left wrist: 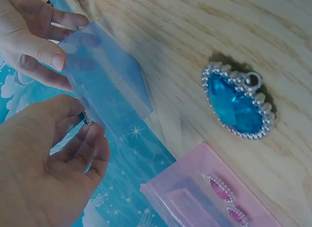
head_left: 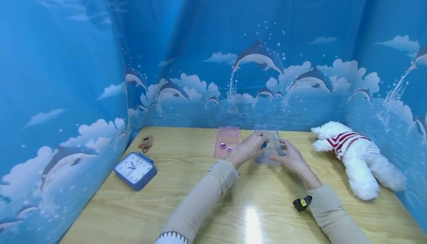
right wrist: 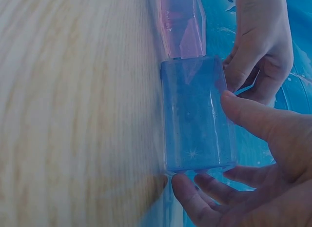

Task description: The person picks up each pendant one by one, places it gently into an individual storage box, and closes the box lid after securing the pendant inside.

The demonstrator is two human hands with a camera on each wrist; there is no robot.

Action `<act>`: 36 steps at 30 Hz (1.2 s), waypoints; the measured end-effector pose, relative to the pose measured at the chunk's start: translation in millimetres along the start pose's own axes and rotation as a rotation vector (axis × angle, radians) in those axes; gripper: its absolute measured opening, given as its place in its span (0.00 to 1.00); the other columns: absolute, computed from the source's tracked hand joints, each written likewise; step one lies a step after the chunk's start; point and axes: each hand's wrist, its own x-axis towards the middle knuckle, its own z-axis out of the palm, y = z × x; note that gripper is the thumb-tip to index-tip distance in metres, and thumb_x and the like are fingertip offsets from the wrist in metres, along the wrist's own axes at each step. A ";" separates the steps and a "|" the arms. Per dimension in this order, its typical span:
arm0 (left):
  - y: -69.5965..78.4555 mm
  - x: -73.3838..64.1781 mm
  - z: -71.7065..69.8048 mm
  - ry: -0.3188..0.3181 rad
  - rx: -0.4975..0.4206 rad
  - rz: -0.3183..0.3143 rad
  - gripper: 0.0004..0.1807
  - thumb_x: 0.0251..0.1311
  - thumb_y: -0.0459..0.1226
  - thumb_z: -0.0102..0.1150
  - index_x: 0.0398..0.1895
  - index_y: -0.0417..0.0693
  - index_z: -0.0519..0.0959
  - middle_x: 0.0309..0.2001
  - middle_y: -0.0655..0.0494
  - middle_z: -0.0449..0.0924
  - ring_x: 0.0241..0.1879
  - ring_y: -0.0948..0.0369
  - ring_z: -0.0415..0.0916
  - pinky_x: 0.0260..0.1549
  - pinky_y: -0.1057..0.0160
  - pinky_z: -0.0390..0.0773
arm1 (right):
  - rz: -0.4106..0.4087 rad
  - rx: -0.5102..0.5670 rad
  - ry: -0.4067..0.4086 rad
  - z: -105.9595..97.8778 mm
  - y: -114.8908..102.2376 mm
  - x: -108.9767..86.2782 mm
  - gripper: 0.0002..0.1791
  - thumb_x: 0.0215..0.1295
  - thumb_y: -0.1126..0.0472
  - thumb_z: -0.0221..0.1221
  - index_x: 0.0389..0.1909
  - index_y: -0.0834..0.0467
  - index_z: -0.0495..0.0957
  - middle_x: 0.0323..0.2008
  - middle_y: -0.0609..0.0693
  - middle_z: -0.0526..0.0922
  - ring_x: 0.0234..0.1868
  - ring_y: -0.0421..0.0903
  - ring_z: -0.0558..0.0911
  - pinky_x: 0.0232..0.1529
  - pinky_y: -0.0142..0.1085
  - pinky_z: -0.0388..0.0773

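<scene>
My left hand (head_left: 250,148) pinches a small blue gem pendant (left wrist: 86,117) with a beaded silver edge, above the open clear blue plastic box (head_left: 268,158). My right hand (head_left: 293,157) holds the side of this box, its thumb at one rim and its fingers along another edge. Beside it lies a pink plastic box (head_left: 217,148) containing pink gem pendants (head_left: 222,145). The left wrist view shows another blue gem pendant (left wrist: 236,105), with a silver loop, on the wooden table; I cannot make it out in the head view.
At the left stands a blue-framed clock (head_left: 135,170), with a small brown object (head_left: 146,143) behind it. A white plush toy (head_left: 358,155) in a striped top lies at the right. A dolphin-print curtain (head_left: 207,51) borders the wooden table (head_left: 267,207).
</scene>
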 end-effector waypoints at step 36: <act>-2.7 7.0 7.6 -0.012 0.196 -0.005 0.21 0.70 0.45 0.67 0.65 0.62 0.81 0.65 0.60 0.79 0.57 0.58 0.84 0.60 0.58 0.84 | -0.003 -0.003 0.024 3.3 3.7 2.3 0.51 0.73 0.51 0.66 0.83 0.68 0.46 0.76 0.77 0.59 0.74 0.75 0.66 0.71 0.67 0.71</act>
